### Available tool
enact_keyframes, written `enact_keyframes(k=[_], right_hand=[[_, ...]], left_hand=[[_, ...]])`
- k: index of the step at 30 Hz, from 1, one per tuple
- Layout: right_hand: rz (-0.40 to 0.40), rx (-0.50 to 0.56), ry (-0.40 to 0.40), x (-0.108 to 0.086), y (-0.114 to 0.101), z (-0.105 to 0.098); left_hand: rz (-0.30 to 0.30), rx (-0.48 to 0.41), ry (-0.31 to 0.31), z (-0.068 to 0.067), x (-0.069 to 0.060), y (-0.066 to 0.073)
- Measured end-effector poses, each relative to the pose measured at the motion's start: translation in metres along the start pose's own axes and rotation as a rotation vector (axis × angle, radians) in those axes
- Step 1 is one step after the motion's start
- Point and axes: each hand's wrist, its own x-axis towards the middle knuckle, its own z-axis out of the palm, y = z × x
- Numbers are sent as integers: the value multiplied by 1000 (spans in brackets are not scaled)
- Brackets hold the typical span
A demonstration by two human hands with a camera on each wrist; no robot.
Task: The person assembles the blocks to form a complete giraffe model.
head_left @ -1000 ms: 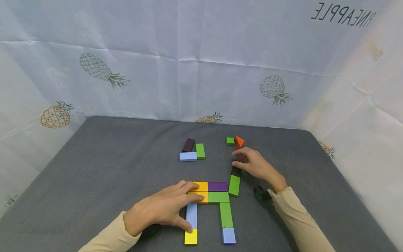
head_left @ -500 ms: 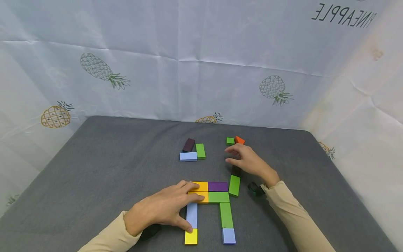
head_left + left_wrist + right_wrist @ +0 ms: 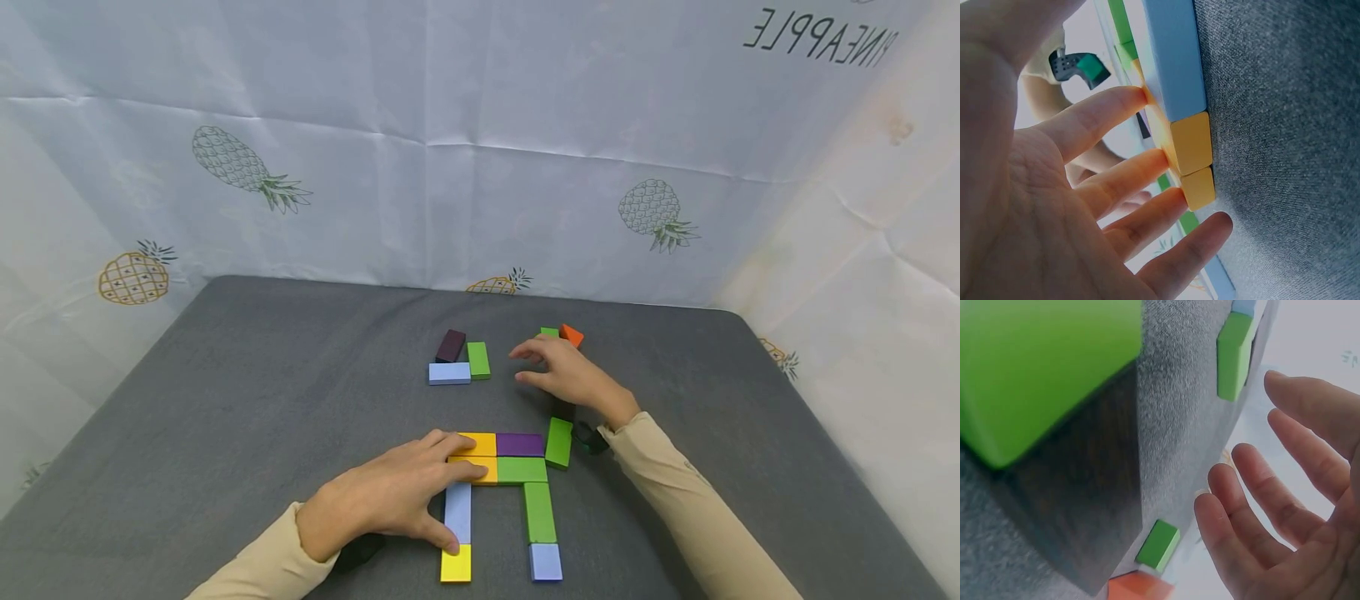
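My left hand (image 3: 393,492) rests with spread fingers on a flat block figure, its fingertips on two yellow-orange blocks (image 3: 486,445) and its thumb on the lower yellow block (image 3: 455,567). A light blue block (image 3: 457,515) lies between them. To the right are a purple block (image 3: 519,445), a green crossing block (image 3: 521,470), a green leg block (image 3: 539,512) and a light blue end block (image 3: 545,562). My right hand (image 3: 566,373) hovers with fingers apart, holding nothing, above a dark block (image 3: 1094,487) and a slanted green block (image 3: 558,442).
Behind, a dark brown block (image 3: 451,346), a green block (image 3: 478,360) and a light blue block (image 3: 449,373) lie grouped. A small green block (image 3: 1158,545) and an orange triangular block (image 3: 572,335) sit past my right hand. A pineapple-print curtain (image 3: 360,208) borders the grey table (image 3: 262,392).
My right hand has moved left and slightly away from me, from beside the dark block toward the rear group of blocks. The left hand has stayed in place.
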Motion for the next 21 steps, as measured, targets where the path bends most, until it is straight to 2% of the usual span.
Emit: enact_keyframes(k=[5, 11, 21], right_hand=[[-5, -46, -38, 8, -4, 5], [-20, -88, -74, 16, -11, 10], [-79, -153, -113, 29, -18, 11]], left_hand=[[2, 9, 4, 0, 0, 0], [-12, -16, -21, -1, 1, 0], [-16, -27, -29, -1, 2, -1]])
